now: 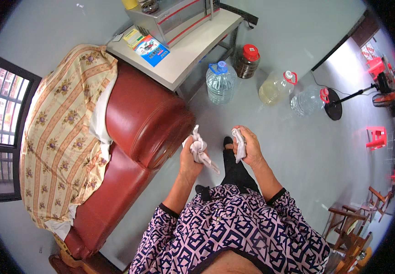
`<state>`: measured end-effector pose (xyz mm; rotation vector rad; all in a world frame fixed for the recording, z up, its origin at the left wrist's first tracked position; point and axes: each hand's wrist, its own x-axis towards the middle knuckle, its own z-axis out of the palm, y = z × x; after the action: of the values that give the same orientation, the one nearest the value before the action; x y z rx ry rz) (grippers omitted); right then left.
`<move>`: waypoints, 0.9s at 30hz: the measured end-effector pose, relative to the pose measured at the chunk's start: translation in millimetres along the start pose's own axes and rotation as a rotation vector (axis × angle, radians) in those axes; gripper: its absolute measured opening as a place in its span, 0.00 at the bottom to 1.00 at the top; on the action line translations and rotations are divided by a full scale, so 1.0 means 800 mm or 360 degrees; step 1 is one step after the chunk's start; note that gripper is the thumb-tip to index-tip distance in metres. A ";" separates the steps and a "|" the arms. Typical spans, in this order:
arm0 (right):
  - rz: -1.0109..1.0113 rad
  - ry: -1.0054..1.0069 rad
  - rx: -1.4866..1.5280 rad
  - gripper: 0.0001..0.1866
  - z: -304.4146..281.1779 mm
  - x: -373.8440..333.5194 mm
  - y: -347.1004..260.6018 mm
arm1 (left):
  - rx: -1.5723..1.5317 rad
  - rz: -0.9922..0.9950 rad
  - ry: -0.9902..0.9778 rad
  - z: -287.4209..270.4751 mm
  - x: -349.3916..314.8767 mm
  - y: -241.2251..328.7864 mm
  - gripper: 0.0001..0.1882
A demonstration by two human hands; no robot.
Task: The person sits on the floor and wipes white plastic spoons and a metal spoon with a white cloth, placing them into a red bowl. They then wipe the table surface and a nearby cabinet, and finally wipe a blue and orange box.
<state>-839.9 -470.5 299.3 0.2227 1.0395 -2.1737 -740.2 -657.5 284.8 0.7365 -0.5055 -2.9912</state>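
Note:
My left hand point(188, 160) is closed around a crumpled whitish cloth point(199, 147), whose ends stick out above and below the fingers. A second, smaller whitish cloth point(239, 147) is pinched in my right hand point(252, 145) and hangs down past the fingertips. Both hands are in front of my body above the grey floor, apart from each other. The folds hide the exact kind of either cloth. Left of my left hand is the rounded arm of a red leather sofa point(147, 109).
A flowered cover point(65, 123) drapes the sofa. Beyond it stands a white table point(186, 61) with a grey cabinet point(174, 23). Several large plastic bottles, including a blue-capped one point(221, 84), stand on the floor ahead. Right are a black fan base point(333, 111) and a red stool point(377, 138).

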 end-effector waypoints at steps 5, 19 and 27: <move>-0.0092 0.0076 -0.0621 0.10 -0.027 0.110 -0.062 | -0.0192 0.0071 -0.0304 0.063 0.113 0.016 0.21; -0.0010 -0.0285 -0.1110 0.07 0.043 0.331 -0.133 | 0.0008 0.0419 0.0383 0.103 0.268 0.115 0.24; -0.0248 -0.0474 -0.1984 0.29 0.090 0.380 -0.112 | 0.0047 0.0235 0.0436 0.087 0.359 0.124 0.17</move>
<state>-1112.5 -644.8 272.0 -0.7393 2.0080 -1.2453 -1033.2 -757.8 245.5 1.0410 -0.5617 -2.6955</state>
